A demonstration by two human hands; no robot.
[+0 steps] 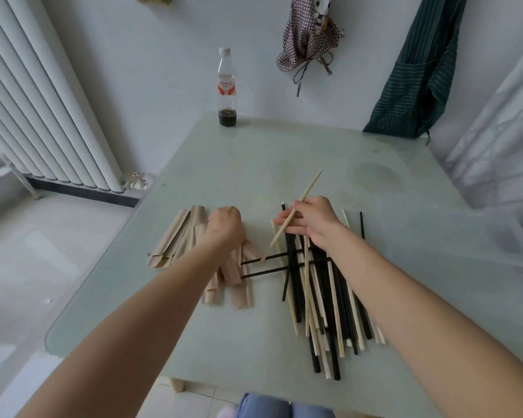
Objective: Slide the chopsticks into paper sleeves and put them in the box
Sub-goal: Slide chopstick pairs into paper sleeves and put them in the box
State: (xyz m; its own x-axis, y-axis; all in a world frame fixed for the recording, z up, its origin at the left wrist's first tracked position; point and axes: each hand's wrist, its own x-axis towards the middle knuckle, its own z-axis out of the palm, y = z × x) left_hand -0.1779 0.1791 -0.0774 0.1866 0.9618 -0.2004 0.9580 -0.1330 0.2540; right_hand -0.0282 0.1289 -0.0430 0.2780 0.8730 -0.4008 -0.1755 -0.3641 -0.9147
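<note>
A loose pile of black and pale wooden chopsticks [323, 300] lies on the glass table [284, 164], right of centre. My right hand [311, 220] is above the pile's far end and pinches one pale chopstick [307, 190], which tilts up and away. To the left lies a spread of brown paper sleeves [178, 239]. My left hand [225, 226] rests on those sleeves with its fingers curled down; what they hold is hidden. Two black chopsticks [263, 267] lie crosswise between sleeves and pile. No box is in view.
A plastic bottle [227, 89] with dark liquid at its bottom stands at the table's far edge. A white radiator [43, 101] lines the left wall. A checked apron [307, 40] and a green striped apron [417, 70] hang on the back wall. My knees show below the near edge.
</note>
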